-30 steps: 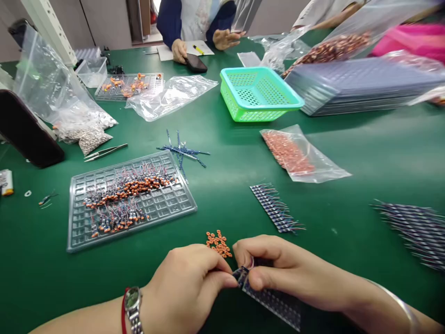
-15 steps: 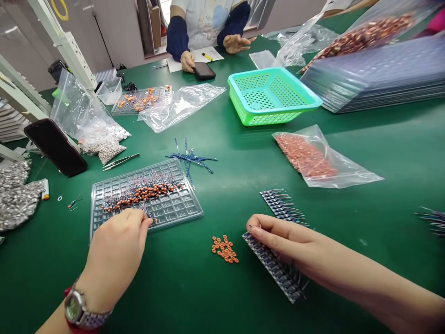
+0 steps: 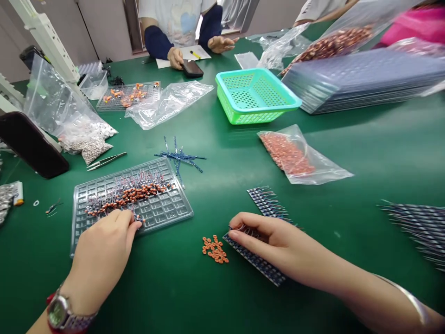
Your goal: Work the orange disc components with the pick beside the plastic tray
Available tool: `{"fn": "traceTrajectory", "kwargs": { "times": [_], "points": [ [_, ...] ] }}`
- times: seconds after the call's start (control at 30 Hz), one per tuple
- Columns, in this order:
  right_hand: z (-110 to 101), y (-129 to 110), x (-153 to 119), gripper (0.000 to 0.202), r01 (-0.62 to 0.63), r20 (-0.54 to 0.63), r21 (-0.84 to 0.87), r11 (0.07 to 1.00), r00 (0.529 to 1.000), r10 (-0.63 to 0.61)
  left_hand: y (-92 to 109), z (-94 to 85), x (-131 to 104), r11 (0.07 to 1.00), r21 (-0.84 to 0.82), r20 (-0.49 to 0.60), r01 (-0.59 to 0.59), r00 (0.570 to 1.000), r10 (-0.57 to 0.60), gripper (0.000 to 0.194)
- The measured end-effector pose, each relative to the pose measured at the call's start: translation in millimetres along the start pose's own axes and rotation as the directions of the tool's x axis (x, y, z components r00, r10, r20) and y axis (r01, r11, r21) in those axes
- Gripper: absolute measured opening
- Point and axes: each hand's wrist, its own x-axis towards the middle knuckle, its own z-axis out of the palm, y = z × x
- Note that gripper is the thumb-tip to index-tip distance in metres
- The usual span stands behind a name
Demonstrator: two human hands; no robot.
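- From here, the left hand (image 3: 102, 253) bends over a clear tray (image 3: 168, 206) of wired parts (image 3: 130, 195); I cannot tell whether its fingers grip one.
- The right hand (image 3: 278, 241) pinches a dark strip (image 3: 256, 259) between thumb and fingers, beside orange rings (image 3: 214, 250) on the green table (image 3: 187, 292).

The near edge of the clear tray (image 3: 172, 206) is partly covered by the left hand (image 3: 100, 255); whether anything is pinched there cannot be told. Part of the circuit strip (image 3: 255, 260) is hidden beneath the right hand (image 3: 274, 239). The black phone (image 3: 33, 146) is cut off by the left edge, the wired boards (image 3: 420, 227) by the right. The co-worker (image 3: 181, 28) is cropped above the chest.
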Motion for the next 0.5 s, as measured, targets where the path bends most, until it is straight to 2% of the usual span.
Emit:
{"fn": "traceTrajectory", "kwargs": {
  "times": [0.13,0.3,0.5],
  "points": [
    [1,-3,3,0.025,0.062,-0.010,-0.111,0.992,0.998,-0.063,-3,4.2,-4,0.998,-0.037,-0.106,-0.047,0.993,0.043,0.024],
    [5,-5,3,0.023,0.062,-0.002,-0.087,0.994,0.998,-0.062,3,4.9,-8,0.986,-0.070,-0.293,-0.148,0.948,0.122,0.026],
    [8,-7,2,0.022,0.084,-0.017,-0.084,0.993,0.996,-0.086,11,7.9,-14,0.961,-0.127,-0.373,-0.248,0.909,0.185,0.020]
  ]
}}
